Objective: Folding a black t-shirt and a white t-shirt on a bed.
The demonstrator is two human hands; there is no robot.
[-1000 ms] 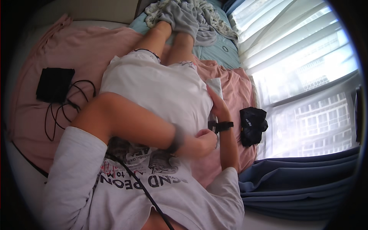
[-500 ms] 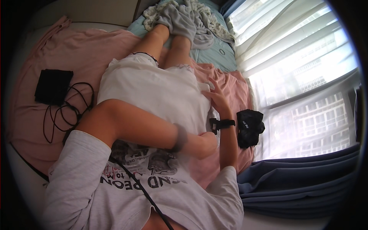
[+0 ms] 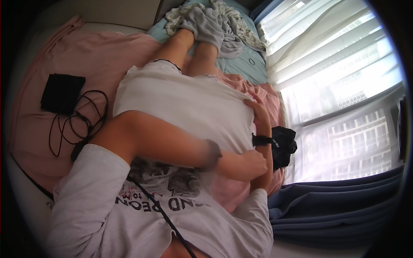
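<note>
A plain white cloth (image 3: pixel 180 101) is spread over my lap and thighs; whether it is a garment I cannot tell. My left arm reaches across my body, and my left hand (image 3: pixel 250 165) is closed in a fist on the cloth's near right edge. Farther up that same side, my right hand (image 3: pixel 259 114) pinches the far right corner between thumb and fingers. Between the two hands the right edge looks pulled fairly straight. Each wrist wears a dark strap, the left one blurred by motion.
On the pink sheet (image 3: pixel 107 51) at left lie a black flat pouch (image 3: pixel 63 93) and a looped black cable (image 3: pixel 71 129). A black bag (image 3: pixel 284 148) rests beside my right forearm, next to the window curtains (image 3: pixel 318 210). A grey blanket (image 3: pixel 202 28) covers my feet.
Both hands have moved right, drawing the cloth's right side outward and smoothing its folds. My right hand's fingers, earlier more spread, have closed on the corner.
</note>
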